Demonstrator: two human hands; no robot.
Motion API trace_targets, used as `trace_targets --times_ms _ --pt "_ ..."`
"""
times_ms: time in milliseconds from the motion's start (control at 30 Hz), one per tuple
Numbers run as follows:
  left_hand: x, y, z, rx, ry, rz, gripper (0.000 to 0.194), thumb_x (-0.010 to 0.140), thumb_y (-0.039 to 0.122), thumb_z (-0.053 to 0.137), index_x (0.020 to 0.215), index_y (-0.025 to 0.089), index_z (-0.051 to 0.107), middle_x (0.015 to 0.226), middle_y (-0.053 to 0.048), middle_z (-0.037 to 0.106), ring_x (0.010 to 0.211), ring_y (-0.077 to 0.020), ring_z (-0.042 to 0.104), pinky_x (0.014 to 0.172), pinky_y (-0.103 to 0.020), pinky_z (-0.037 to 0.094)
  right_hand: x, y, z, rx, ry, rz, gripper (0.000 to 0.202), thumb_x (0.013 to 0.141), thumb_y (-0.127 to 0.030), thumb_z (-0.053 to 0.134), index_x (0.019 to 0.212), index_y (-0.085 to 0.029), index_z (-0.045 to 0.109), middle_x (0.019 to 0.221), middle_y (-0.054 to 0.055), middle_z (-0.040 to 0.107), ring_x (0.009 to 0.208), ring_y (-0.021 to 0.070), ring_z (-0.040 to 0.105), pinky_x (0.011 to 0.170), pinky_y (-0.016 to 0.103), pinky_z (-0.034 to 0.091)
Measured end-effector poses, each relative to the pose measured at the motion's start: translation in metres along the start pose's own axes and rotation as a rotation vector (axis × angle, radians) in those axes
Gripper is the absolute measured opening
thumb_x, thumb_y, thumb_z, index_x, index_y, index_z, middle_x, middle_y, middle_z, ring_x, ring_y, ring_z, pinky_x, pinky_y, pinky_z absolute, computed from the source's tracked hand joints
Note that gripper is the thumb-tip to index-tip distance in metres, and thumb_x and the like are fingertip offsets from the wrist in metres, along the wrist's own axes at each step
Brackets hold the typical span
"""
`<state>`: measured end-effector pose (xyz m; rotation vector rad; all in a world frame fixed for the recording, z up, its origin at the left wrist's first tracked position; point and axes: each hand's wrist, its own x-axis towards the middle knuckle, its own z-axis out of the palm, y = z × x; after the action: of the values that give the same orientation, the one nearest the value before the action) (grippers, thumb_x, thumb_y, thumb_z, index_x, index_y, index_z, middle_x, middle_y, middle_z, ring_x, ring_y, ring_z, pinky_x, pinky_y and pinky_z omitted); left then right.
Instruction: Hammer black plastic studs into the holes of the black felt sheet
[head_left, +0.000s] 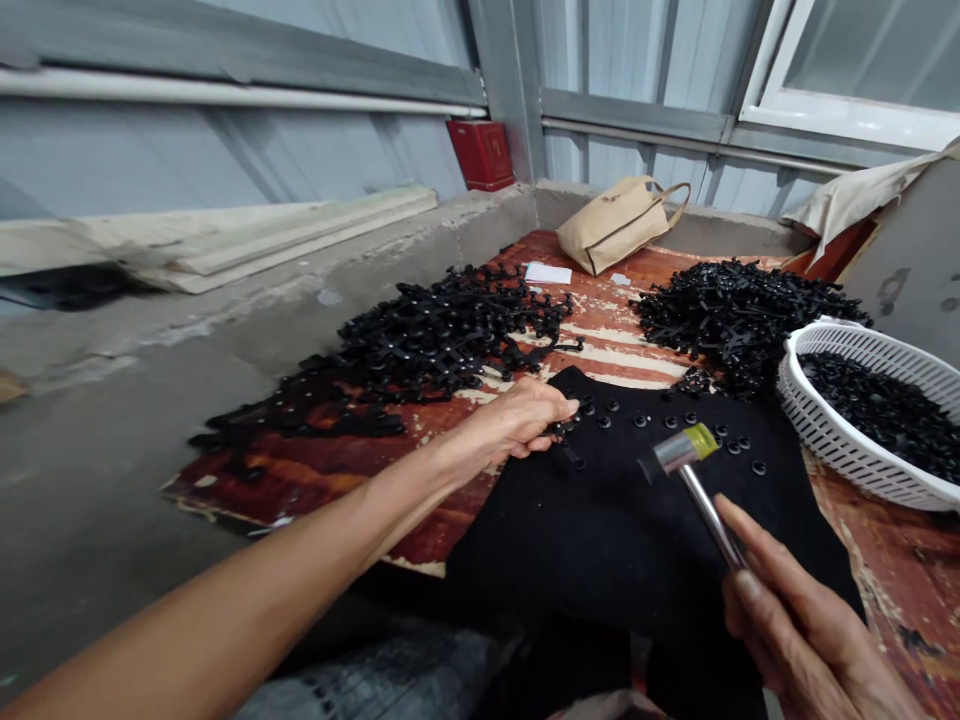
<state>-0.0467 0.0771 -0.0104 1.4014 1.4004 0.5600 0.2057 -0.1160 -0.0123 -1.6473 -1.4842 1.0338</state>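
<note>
On the desk [885, 570], the cloth [622, 530] lies nearest, small round pieces [640, 421] along its far part; one heap [442, 325] sits beyond it to the left, another [742, 310] to the right beside the basket [862, 430], and the bag [619, 220] is behind, between the heaps.

One hammer [705, 505], two dark piles [442, 330], one basket [847, 425], one bag [615, 222].

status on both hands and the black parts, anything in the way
Right hand gripping hammer over black cloth. Left hand pinching black part at cloth's edge. Loose round pieces between hands.
</note>
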Motion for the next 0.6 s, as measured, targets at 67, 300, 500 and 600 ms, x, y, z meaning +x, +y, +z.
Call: trace_targets --times_ms 67,300,500,600 --pt "-0.001 -0.001 0.000 0.035 -0.010 -0.001 0.037 0.075 0.041 0.065 0.056 0.019 0.041 0.039 0.009 0.032 0.030 -0.0037 0.028 0.032 -0.014 0.013 0.019 -0.011 -0.003 -0.173 -0.008 -0.210 0.049 0.095 -0.031 0.048 0.144 -0.027 0.047 0.105 0.007 0.073 0.092 0.0203 0.071 0.084 0.032 0.057" --pt "0.004 -0.005 -0.002 0.082 -0.022 -0.031 0.035 0.076 0.043 0.063 0.060 0.021 0.040 0.038 0.009 0.035 0.028 -0.0048 0.025 0.031 -0.017 0.011 0.084 -0.033 0.012 -0.533 0.026 -0.648 0.057 0.092 -0.011 0.034 0.149 -0.009 0.037 0.102 0.016 0.067 0.086 0.0221 0.069 0.082 0.038 0.058" --pt "0.004 -0.002 -0.002 0.055 -0.049 -0.015 0.030 0.078 0.035 0.058 0.058 0.020 0.041 0.037 0.009 0.032 0.029 -0.0049 0.028 0.032 -0.016 0.014 0.105 -0.032 0.028 -0.714 0.020 -0.662 0.062 0.083 -0.004 0.032 0.144 -0.008 0.045 0.077 0.007 0.058 0.050 0.0153 0.053 0.049 0.028 0.050" --pt "0.004 -0.002 -0.003 0.044 -0.046 -0.022 0.031 0.079 0.035 0.057 0.057 0.020 0.040 0.036 0.009 0.030 0.029 -0.0047 0.027 0.031 -0.016 0.015 0.104 -0.034 0.025 -0.744 0.021 -0.657 0.062 0.083 -0.004 0.032 0.143 -0.008 0.046 0.076 0.006 0.057 0.048 0.0138 0.050 0.046 0.026 0.047"
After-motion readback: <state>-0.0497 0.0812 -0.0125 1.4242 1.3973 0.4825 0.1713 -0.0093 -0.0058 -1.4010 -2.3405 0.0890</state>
